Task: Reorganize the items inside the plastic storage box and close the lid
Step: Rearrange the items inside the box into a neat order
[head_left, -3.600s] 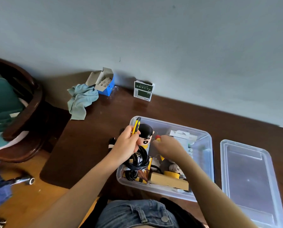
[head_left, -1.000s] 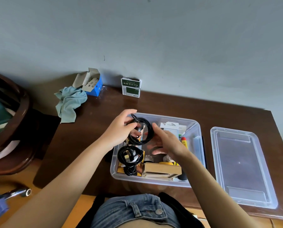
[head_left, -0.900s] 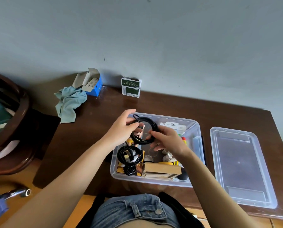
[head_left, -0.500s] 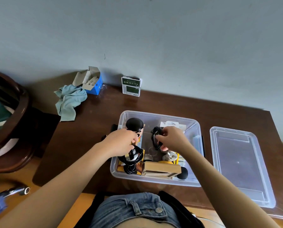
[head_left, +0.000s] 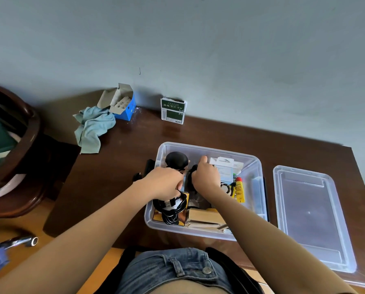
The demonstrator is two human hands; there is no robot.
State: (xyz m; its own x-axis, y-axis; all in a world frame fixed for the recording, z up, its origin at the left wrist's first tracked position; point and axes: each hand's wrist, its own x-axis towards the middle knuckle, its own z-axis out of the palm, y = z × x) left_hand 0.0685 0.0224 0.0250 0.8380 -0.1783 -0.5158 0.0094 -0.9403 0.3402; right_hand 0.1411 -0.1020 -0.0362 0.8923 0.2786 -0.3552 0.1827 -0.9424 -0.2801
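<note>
A cloth (head_left: 93, 128) and a blue carton (head_left: 122, 102) are seen far left of the box (head_left: 255, 166), and a green pack (head_left: 173, 110) behind it, by the wall. The left hand (head_left: 163, 183) is curled inside the box's left end, beside a black-headed figure (head_left: 176, 160); whether it grips the cable bundle (head_left: 171, 209) beneath cannot be told. A second coiled cable (head_left: 193, 177), held up between both hands a second ago, has been lowered into the middle of the box and is gripped there by the right hand (head_left: 206, 176). A white packet (head_left: 225, 168) and yellow tube (head_left: 239, 189) are seen further right. The lid (head_left: 310, 213) lies open-side up right of the box, so sorting is judged nearly done, closing not begun.
</note>
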